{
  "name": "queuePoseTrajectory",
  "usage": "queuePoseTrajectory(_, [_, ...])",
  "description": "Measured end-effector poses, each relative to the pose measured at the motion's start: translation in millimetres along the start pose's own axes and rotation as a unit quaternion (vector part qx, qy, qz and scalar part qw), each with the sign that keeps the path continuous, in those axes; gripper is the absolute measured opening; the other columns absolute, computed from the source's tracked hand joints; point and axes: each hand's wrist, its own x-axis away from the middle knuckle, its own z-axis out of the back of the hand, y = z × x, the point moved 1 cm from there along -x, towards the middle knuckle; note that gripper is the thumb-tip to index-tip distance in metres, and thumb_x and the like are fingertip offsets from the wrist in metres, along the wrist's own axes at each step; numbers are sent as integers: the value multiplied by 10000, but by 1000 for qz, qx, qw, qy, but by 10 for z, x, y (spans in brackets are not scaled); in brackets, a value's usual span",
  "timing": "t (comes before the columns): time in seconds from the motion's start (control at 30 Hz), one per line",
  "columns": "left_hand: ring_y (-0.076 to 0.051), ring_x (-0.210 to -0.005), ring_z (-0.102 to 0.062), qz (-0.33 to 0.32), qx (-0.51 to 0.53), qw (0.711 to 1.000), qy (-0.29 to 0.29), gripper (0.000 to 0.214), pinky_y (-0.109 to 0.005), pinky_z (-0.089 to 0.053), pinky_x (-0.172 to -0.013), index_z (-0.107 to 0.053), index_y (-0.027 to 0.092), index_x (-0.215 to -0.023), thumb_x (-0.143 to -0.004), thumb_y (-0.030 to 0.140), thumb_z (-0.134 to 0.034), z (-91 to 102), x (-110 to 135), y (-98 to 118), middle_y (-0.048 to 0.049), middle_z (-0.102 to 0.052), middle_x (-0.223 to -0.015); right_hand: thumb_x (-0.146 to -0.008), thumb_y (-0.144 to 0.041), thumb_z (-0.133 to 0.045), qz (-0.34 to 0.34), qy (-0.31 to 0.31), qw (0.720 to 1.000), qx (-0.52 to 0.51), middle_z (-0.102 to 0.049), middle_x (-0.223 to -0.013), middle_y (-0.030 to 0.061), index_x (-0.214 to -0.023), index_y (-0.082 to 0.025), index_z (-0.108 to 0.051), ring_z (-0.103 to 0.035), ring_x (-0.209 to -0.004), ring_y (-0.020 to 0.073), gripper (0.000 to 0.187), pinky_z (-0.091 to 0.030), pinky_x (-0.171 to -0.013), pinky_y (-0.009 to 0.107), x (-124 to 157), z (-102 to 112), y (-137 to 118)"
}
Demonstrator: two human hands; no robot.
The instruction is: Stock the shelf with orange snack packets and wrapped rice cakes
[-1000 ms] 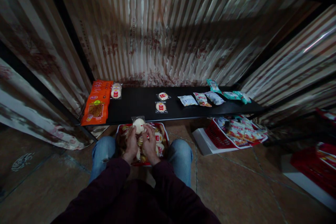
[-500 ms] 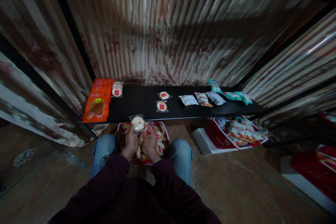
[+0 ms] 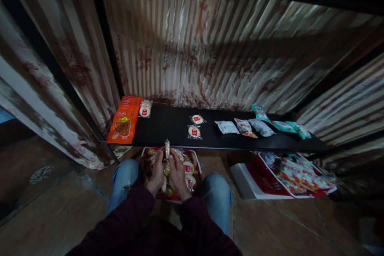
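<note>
My left hand (image 3: 157, 172) and my right hand (image 3: 177, 171) are closed together on one clear-wrapped round cake (image 3: 167, 151), which stands edge-on between them. They hover over a red tray (image 3: 196, 159) full of several similar wrapped cakes, set on the floor between my knees. Just beyond lies a low black shelf (image 3: 168, 122). Two wrapped cakes with red labels (image 3: 195, 125) rest on it straight ahead of my hands.
An orange packet (image 3: 124, 125) and a stack of wrapped cakes (image 3: 145, 109) lie at the shelf's left end. Several white and teal snack packets (image 3: 258, 125) line its right part. A red and white box of packets (image 3: 285, 174) sits on the tiled floor at the right. Striped foil walls surround the shelf.
The wrapped cake has turned from flat-on to edge-on between my hands. My head has shifted, so the shelf and tray sit lower and further right in view.
</note>
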Motion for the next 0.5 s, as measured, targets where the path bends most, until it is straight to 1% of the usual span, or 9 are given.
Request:
queuePoseTrajectory(0.1, [-209, -1123, -549, -57, -46, 997, -28, 378, -320, -421, -947, -615, 225, -1055, -756, 454, -577, 26, 17, 67, -75, -616, -1190, -852, -387, -535, -4, -27, 998, -61, -643, -1170, 53, -1159, -251, -625, -573, -1077, 215, 347, -411, -955, 336, 2, -50, -123])
queuePoseTrajectory(0.17, [-200, -1097, -560, -79, -70, 994, -33, 339, -314, -414, -953, -611, 234, -1043, -753, 410, -592, 43, 6, 103, -67, -620, -1169, -828, -392, -575, -6, -28, 997, -76, -664, -1120, 47, -1113, -243, -649, -584, -1039, 209, 330, -413, -946, 318, -14, -88, -168])
queuePoseTrajectory(0.23, [-198, -1054, -576, -97, -82, 991, -29, 320, -314, -420, -943, -613, 226, -1017, -734, 376, -618, 63, -28, 128, -72, -630, -1132, -804, -398, -601, -25, -21, 996, -83, -684, -1058, 46, -1042, -231, -676, -594, -997, 209, 300, -423, -926, 310, -46, -123, -170])
queuePoseTrajectory(0.3, [-195, -1006, -591, -108, -90, 990, -27, 309, -315, -434, -918, -615, 213, -1001, -724, 349, -627, 86, -76, 152, -78, -639, -1092, -794, -413, -598, -58, -19, 993, -104, -695, -1018, 49, -987, -219, -685, -604, -963, 208, 287, -447, -885, 303, -88, -154, -136])
queuePoseTrajectory(0.4, [-183, -970, -602, -115, -104, 988, -18, 295, -307, -453, -883, -611, 200, -1000, -717, 283, -623, 117, -143, 209, -80, -642, -1068, -787, -449, -581, -101, -19, 983, -152, -700, -996, 59, -962, -196, -677, -620, -928, 206, 322, -478, -826, 296, -166, -183, -51])
queuePoseTrajectory(0.5, [-166, -954, -607, -101, -113, 988, 11, 358, -288, -470, -847, -587, 188, -1050, -696, 214, -632, 134, -193, 282, -86, -638, -1087, -767, -491, -597, -113, -11, 975, -192, -697, -996, 63, -999, -181, -661, -630, -905, 199, 392, -490, -806, 300, -258, -196, 43])
